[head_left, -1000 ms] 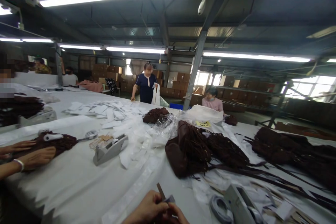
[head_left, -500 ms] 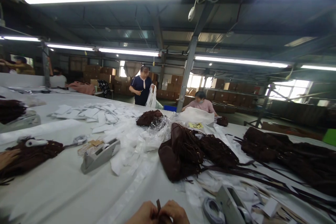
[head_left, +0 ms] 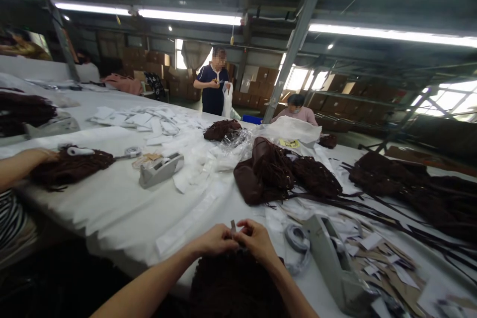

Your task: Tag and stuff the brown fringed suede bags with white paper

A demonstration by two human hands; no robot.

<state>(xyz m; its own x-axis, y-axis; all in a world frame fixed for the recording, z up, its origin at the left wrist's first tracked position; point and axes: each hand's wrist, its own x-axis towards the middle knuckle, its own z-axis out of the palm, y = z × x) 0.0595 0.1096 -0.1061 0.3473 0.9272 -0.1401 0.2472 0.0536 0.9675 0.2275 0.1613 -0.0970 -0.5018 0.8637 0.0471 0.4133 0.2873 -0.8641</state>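
Note:
My left hand (head_left: 219,239) and my right hand (head_left: 257,238) meet at the table's near edge, fingers closed on a thin greyish-brown strip (head_left: 233,226) that sticks up between them. Below them hangs a dark brown fringed bag (head_left: 233,283), its top partly hidden by my fingers. Right of my right hand lie a roll of clear tape (head_left: 297,238) and a grey tape dispenser (head_left: 333,263). Beyond my hands, a brown leather bag (head_left: 248,174) rests on the white table.
At left, another person's arm (head_left: 22,165) reaches to a brown fringed bag (head_left: 74,166). A second dispenser (head_left: 162,170) stands near white cards (head_left: 149,120). Brown bags (head_left: 417,191) and paper scraps (head_left: 395,263) lie at right. Two people are across the table.
The view has tipped downward, so my forearms and the fringed bag below my hands now show. Both hands still hold the strip. The standing person across has brought scissors to the white material.

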